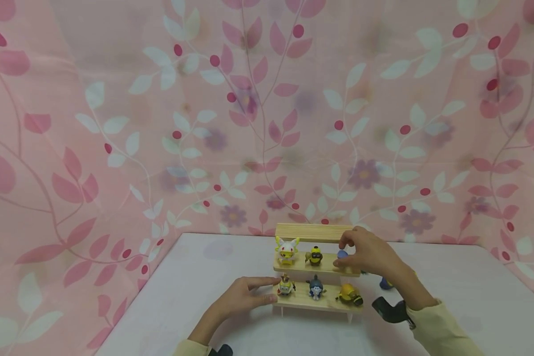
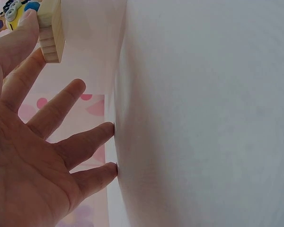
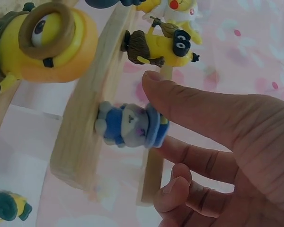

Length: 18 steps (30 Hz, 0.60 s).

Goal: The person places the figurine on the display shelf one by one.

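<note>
A wooden tiered display shelf (image 1: 293, 271) stands on the table with small toy figurines on its lower two boards. At the right end of the middle board, my right hand (image 1: 374, 254) pinches a figurine in a blue hat (image 3: 132, 125) between thumb and index finger; its feet are against the board. My left hand (image 1: 244, 299) touches the left end of the lower board with thumb and index finger, other fingers spread. Beside it stands a yellow figurine (image 1: 285, 286). A grey-and-white figurine (image 1: 315, 288) and a one-eyed yellow minion lying over (image 3: 61, 42) share that board.
On the middle board are a white-and-yellow figurine with long ears (image 1: 287, 251) and a minion with dark goggles (image 1: 314, 256). A blue-and-yellow toy (image 1: 385, 283) lies on the white table (image 1: 160, 306), partly behind my right wrist. A pink floral cloth (image 1: 267, 123) hangs behind.
</note>
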Motion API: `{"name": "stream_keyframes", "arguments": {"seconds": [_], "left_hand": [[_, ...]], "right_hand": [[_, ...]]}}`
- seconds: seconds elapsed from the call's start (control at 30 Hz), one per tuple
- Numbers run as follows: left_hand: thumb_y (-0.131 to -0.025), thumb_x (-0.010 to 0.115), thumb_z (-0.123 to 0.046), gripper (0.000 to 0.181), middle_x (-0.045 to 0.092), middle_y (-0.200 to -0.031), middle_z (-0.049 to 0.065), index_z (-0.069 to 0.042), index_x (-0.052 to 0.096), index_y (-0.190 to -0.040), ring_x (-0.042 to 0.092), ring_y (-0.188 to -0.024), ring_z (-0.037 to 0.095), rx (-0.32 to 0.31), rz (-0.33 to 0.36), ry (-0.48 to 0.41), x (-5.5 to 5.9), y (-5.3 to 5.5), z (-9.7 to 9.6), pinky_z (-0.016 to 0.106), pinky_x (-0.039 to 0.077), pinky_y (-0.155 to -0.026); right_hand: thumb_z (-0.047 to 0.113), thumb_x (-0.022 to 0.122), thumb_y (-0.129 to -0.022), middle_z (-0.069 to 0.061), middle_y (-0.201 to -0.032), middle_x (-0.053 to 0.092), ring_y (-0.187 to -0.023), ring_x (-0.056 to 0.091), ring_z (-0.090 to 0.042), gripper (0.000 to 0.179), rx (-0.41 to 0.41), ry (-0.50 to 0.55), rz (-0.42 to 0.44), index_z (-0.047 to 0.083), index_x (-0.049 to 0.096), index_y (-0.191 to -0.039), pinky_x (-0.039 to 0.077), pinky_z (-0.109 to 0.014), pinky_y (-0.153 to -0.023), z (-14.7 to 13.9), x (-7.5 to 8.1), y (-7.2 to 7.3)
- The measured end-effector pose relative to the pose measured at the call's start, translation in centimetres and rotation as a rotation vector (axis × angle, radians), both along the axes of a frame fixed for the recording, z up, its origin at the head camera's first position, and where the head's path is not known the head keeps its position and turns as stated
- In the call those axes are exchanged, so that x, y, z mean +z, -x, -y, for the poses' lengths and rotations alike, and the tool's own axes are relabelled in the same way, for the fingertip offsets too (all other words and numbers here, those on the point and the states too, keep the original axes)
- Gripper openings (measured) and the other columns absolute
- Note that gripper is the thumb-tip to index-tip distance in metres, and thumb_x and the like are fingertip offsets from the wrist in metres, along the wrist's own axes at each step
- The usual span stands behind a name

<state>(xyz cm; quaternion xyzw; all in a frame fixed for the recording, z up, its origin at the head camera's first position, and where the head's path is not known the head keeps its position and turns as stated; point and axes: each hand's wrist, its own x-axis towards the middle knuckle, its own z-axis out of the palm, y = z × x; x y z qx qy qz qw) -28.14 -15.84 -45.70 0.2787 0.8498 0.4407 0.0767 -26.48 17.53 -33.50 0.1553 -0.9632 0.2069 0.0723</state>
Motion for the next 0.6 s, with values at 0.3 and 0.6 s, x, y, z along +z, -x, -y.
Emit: {"name": "stream_keyframes", "arguments": {"seconds": [0.3, 0.6], "left_hand": [[-0.088, 0.073, -0.044, 0.042, 0.062, -0.128, -0.017, -0.032, 0.068, -0.128, 0.051, -0.129, 0.019, 0.001, 0.005, 0.000, 0.1, -0.1, 0.0, 0.054, 0.039, -0.108], [-0.088, 0.073, -0.043, 0.041, 0.062, -0.127, -0.018, -0.033, 0.068, -0.128, 0.051, -0.129, 0.019, 0.002, 0.011, -0.003, 0.1, -0.1, 0.0, 0.054, 0.039, -0.108]], "right_hand": [[0.043, 0.084, -0.076, -0.003, -0.094, 0.056, -0.082, 0.052, -0.019, 0.040, 0.034, 0.015, -0.034, 0.013, 0.067, -0.095, 0.049, -0.034, -0.066, -1.1, 0.3, -0.9], [0.045, 0.083, -0.077, -0.002, -0.092, 0.054, -0.074, 0.048, -0.018, 0.038, 0.042, 0.054, -0.024, 0.016, 0.068, -0.097, 0.044, -0.030, -0.057, -3.0, 0.4, -1.5]]}}
